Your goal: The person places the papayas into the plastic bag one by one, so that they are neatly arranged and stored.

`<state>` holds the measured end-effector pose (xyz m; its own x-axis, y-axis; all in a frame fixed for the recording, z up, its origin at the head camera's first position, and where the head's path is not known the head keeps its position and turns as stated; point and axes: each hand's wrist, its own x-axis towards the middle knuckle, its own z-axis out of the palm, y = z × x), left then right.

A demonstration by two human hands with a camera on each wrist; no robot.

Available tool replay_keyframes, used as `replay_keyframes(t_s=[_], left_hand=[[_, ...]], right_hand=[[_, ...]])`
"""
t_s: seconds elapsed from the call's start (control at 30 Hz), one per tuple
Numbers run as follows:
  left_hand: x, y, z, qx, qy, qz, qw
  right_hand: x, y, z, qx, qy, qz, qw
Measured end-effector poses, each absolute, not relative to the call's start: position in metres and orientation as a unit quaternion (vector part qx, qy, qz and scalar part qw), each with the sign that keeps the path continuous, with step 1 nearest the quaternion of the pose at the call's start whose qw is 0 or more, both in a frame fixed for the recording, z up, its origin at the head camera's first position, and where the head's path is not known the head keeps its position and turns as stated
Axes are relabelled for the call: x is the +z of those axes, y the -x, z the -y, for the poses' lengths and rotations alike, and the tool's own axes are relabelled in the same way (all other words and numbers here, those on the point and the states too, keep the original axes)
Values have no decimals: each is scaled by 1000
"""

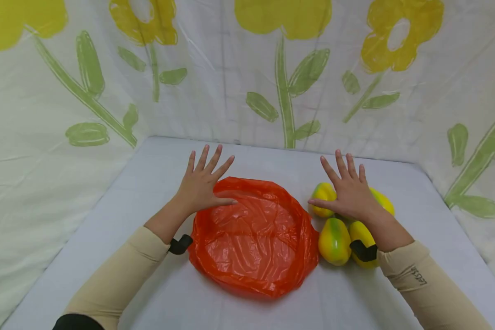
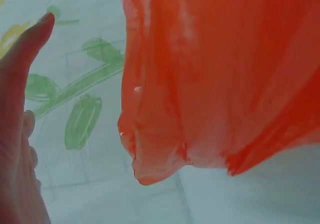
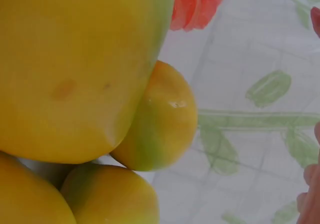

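A red plastic bag stands on the table with its mouth spread wide and facing up. My left hand, fingers splayed, is held over the bag's left rim and holds nothing. In the left wrist view the bag's crinkled side fills the right, apart from the thumb. To the bag's right lies a cluster of several yellow-and-green mangoes. Above them my right hand is spread, empty, and partly hides the ones behind. Close up, one large mango dominates the right wrist view.
A white cloth covers the table. Behind and at the sides hangs a pale curtain printed with yellow flowers and green leaves. Black straps sit at both wrists, beside beige sleeves.
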<state>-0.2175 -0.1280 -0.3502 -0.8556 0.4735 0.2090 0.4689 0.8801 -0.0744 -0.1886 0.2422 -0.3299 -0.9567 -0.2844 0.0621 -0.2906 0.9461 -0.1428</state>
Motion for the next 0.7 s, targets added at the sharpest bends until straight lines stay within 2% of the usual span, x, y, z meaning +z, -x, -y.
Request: replay_keyframes(t_s=[0.33,0.5,0.7], left_hand=[[-351,212,129,-203,233,951,21],[-355,207,134,-322,188,927,-31],[-364,201,144,-395,138,907,-55]], right_hand=[[-331,182,-245,143,-138,980,-1],[-328,172,-247,239,-104,964,-43],[-325,156,-249,311,-63,946,-64]])
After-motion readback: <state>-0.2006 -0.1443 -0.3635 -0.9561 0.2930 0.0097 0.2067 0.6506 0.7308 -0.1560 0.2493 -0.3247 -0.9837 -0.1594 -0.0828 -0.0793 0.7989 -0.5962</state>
